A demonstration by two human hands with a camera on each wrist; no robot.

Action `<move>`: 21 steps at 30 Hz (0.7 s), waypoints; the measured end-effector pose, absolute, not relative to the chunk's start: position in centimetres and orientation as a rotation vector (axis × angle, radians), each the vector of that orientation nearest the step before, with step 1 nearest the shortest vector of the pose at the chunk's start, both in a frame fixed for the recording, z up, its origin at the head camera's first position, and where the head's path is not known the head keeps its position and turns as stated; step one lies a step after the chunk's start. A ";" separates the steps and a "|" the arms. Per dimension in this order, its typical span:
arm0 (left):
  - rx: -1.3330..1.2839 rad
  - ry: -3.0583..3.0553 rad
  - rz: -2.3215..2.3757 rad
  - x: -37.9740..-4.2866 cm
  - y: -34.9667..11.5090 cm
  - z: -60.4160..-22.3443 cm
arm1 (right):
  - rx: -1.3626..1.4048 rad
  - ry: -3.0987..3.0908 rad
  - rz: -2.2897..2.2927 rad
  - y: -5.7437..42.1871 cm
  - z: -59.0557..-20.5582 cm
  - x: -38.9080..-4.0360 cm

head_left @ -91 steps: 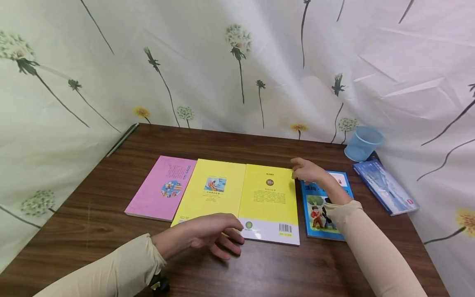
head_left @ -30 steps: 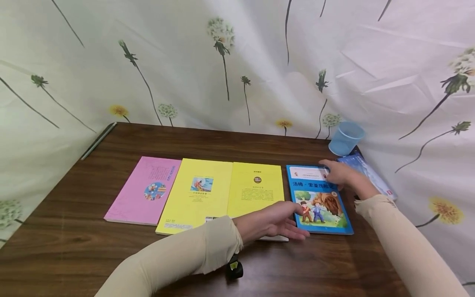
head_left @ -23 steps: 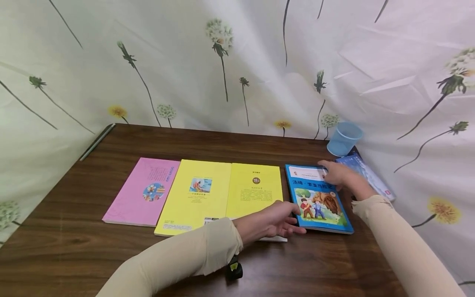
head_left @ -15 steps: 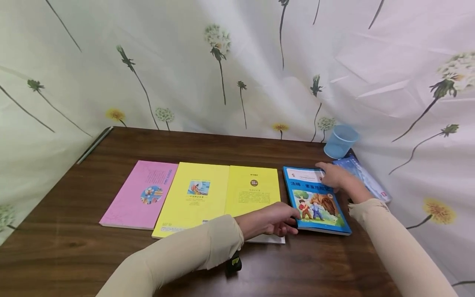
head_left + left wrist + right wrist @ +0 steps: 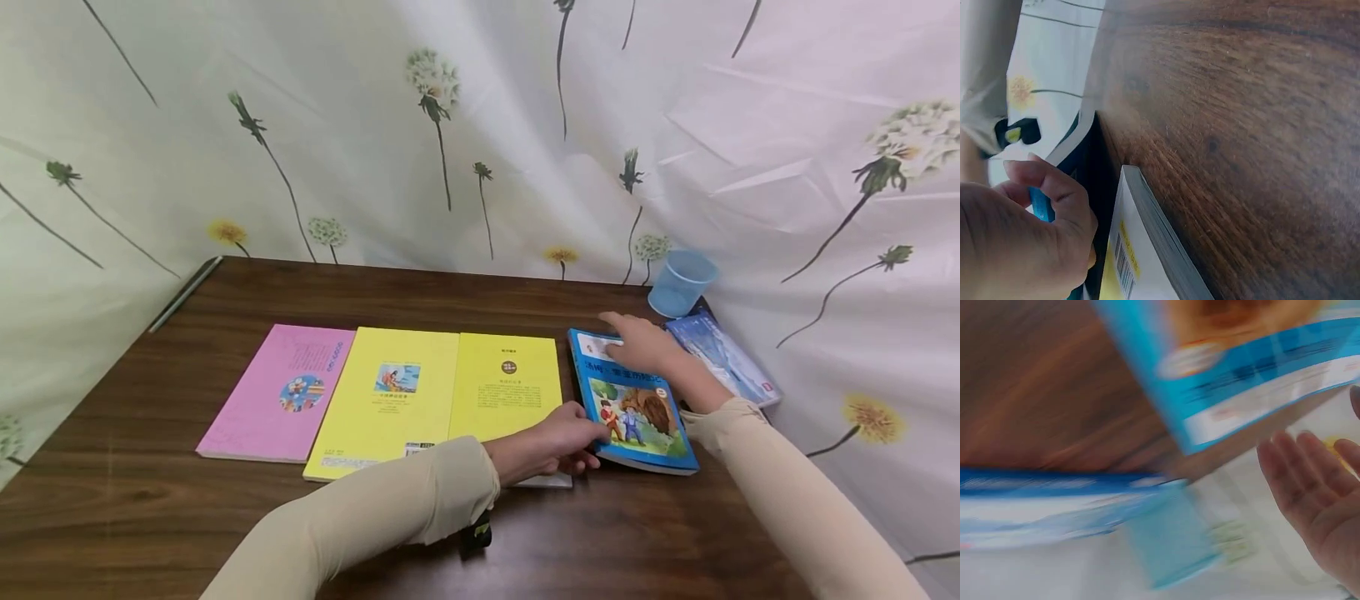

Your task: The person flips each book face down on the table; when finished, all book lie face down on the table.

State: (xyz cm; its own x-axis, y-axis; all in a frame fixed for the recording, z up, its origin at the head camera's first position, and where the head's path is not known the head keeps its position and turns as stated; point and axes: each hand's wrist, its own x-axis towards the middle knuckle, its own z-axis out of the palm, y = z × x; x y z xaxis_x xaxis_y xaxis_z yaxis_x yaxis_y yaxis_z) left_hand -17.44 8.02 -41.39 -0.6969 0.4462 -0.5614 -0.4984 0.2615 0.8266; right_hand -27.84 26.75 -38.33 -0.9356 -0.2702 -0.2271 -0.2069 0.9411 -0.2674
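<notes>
A blue picture-cover book (image 5: 636, 421) lies at the right of the row of books, its left side tilted up a little. My left hand (image 5: 553, 440) pinches its lower left edge; in the left wrist view thumb and fingers close around the blue edge (image 5: 1042, 205). Over the top of that book, my right hand (image 5: 643, 346) is held with its fingers extended, covering part of the title. The right wrist view, blurred, shows the right hand's (image 5: 1316, 506) fingers straight and apart from the cover.
Left of the blue book lie two yellow books (image 5: 510, 387) side by side, then a pink book (image 5: 262, 404). Behind on the right, a light-blue cup (image 5: 681, 285) stands by a blue-and-white book (image 5: 723, 354). Patterned cloth (image 5: 337, 125) hangs along the table's (image 5: 600, 533) back.
My left hand has moved right from over the yellow books and taken hold of the blue book's edge, which has risen slightly. My right hand has just shifted left across the book's top.
</notes>
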 end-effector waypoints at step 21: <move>0.014 1.849 1.631 -15.5 8.9 -41.0 | -0.221 2.832 0.103 16.3 -37.2 -27.5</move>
State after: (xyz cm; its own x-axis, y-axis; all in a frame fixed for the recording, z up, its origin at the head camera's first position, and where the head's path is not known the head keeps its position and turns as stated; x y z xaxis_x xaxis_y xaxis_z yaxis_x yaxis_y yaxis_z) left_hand -15.51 8.87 -40.99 -0.7799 0.4215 -0.4626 -0.4066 0.2207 0.8866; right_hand -27.45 16.29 -37.17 -0.9439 -0.1407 -0.2987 -0.1620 0.9857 0.0475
